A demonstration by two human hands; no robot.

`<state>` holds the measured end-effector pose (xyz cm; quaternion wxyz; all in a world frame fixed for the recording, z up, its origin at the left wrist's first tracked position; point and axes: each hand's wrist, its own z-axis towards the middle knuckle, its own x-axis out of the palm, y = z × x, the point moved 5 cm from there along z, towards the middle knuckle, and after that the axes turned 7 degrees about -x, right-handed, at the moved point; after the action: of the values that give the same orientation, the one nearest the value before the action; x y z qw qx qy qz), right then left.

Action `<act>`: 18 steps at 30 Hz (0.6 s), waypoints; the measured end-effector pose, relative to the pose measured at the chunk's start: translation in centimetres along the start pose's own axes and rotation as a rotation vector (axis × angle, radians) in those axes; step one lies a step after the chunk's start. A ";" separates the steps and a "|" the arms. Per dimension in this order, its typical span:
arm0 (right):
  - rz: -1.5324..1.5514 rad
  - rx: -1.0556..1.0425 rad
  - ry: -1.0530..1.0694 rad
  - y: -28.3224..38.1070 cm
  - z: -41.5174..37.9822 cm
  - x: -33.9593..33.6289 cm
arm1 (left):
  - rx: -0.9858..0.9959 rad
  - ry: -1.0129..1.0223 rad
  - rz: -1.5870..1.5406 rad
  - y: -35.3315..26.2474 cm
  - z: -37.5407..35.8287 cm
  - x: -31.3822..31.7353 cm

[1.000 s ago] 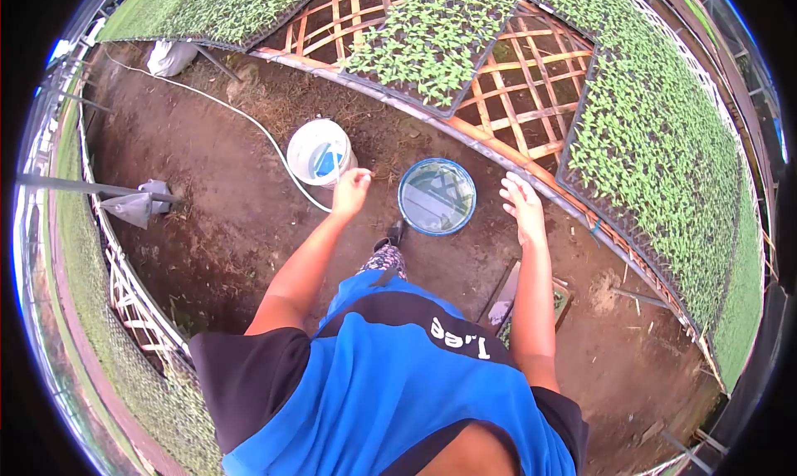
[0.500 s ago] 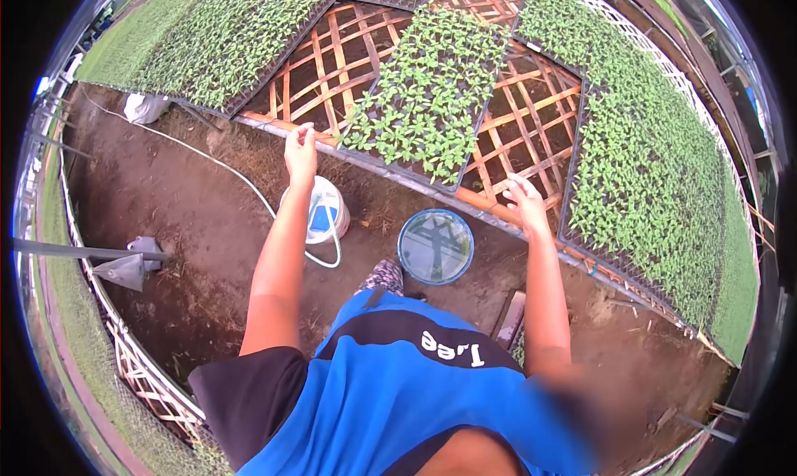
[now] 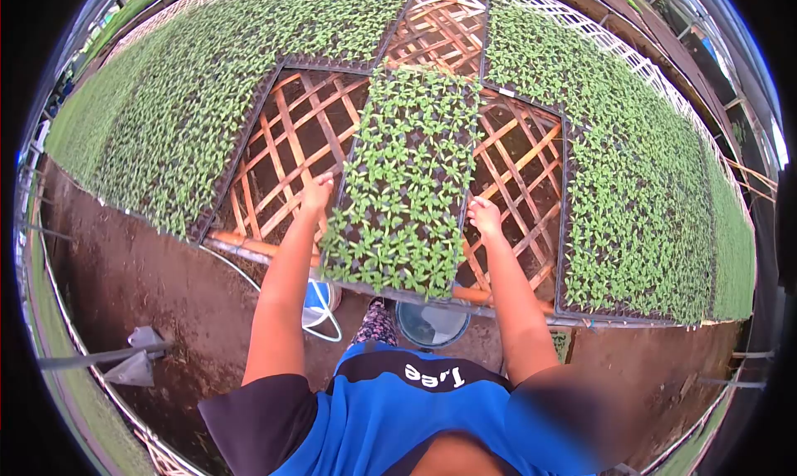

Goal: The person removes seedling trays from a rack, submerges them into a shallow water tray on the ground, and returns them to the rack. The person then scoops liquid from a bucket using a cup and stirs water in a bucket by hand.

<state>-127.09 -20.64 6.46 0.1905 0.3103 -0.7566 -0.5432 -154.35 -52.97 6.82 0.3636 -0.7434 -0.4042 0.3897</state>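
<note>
A black seedling tray [image 3: 398, 185] full of young green plants lies on the wooden lattice bench straight ahead, with its near edge at the bench's front rail. My left hand [image 3: 317, 193] is at its left rim, fingers curled against the edge. On the opposite side my right hand [image 3: 484, 215] pinches the right rim with bent fingers. The undersides of both grips are hidden.
Lattice slats [image 3: 295, 144] show left and right of the tray. Dense seedling trays [image 3: 191, 110] fill the bench's left, and more seedling trays [image 3: 635, 218] its right. Below the rail are a white bucket [image 3: 320, 303] with a hose and a round water tub [image 3: 432, 322].
Both hands have come inward from wide apart in front of the bench to the tray's two sides. My view has tilted and shifted, showing more of the bench.
</note>
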 end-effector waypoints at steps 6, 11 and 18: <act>-0.014 0.048 -0.082 1.7 0.3 2.5 | -0.160 0.287 -0.164 -1.3 1.1 3.4; -0.155 -0.073 -0.109 5.8 -0.4 3.4 | 0.194 0.118 0.031 -6.8 -1.2 3.5; -0.348 -0.606 -0.286 11.9 -2.0 6.7 | 0.607 -0.146 0.199 -13.4 -5.5 4.1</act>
<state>-133.93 -23.99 18.01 0.0708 0.2846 -0.5165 -0.8045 -152.30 -45.06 19.50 0.4987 -0.6069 -0.2201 0.5784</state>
